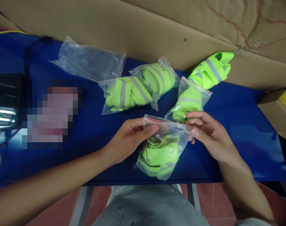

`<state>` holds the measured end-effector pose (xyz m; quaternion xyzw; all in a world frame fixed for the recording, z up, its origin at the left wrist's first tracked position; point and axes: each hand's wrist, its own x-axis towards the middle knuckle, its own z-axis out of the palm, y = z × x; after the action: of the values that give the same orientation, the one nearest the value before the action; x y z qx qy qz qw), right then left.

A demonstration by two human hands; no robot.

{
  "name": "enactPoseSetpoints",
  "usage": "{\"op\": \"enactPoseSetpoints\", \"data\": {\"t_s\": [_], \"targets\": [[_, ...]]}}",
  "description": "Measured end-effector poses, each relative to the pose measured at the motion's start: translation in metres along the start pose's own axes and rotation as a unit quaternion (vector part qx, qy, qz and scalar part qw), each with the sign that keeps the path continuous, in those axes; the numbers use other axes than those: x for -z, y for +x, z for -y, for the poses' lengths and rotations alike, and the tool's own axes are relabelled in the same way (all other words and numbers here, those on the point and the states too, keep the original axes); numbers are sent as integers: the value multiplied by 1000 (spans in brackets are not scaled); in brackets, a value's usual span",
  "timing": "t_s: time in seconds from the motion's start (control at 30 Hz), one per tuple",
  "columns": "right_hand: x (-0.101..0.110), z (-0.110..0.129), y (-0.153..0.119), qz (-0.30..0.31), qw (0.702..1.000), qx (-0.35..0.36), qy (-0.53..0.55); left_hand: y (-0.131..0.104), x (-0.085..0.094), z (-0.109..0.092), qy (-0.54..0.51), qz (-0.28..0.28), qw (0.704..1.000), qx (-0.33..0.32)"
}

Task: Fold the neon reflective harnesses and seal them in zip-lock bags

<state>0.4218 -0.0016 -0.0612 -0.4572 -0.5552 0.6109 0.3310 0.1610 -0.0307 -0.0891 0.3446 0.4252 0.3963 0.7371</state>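
"What are the hands doing?"
"The left hand (pixel 133 134) pinches the left end of a clear bag's (pixel 163 146) red-lined mouth between thumb and fingers; the right hand (pixel 211 135) pinches the right end."
"Where's that bag?"
"Between them, over the near part of the blue table (pixel 251 153), with yellow-green strap (pixel 160 160) inside."
"And beyond?"
"Three more filled bags (pixel 129 94), a strap bundle (pixel 211 70) far right, a flat bag (pixel 88 62) far left."
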Motion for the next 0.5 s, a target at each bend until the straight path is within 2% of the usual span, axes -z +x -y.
{"op": "enactPoseSetpoints", "data": {"t_s": [0.07,0.13,0.23,0.33,0.43,0.5], "targets": [[1,0,-1,10,999,-33,-38,-2,0,-1,-29,7,999,19],[0,0,-2,-6,997,-42,-70,-3,0,-2,-58,-6,998,37],[-4,-3,-2,-41,996,-7,-79,-2,-1,-1,-71,-53,995,40],[-5,-3,0,-35,996,10,-83,0,-1,0,-73,-82,994,24],[-5,-4,0,-18,996,9,-84,2,-2,-1,-76,-87,993,11],[-7,-7,-1,-33,996,25,-78,2,-2,-3,-72,-84,994,-3]]}}
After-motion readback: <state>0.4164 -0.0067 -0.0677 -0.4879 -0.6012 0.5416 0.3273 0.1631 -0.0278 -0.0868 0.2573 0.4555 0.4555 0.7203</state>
